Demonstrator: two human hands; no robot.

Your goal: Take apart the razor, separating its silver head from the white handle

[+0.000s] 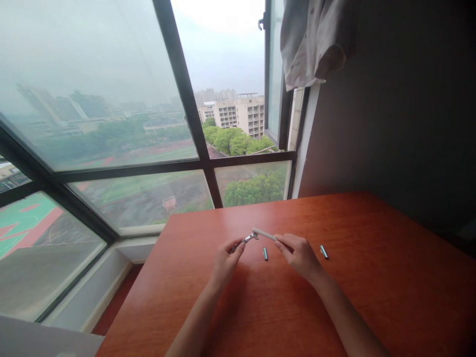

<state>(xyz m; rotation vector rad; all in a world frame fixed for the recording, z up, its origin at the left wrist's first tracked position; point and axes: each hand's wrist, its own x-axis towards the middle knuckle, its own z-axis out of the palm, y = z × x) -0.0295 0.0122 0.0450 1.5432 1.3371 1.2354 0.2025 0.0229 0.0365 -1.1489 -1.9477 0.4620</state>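
Both my hands are over a reddish wooden table by a big window. My left hand pinches a small metal part between its fingertips. My right hand grips one end of a pale slim stick-like piece, whose other end meets the metal part. Two small teal-and-silver cylinders lie on the table: one between my hands, the other just right of my right hand.
The table's left edge runs beside a tall window with dark frames. A pale shirt hangs at the top right by a dark wall. A white sill lies below the glass.
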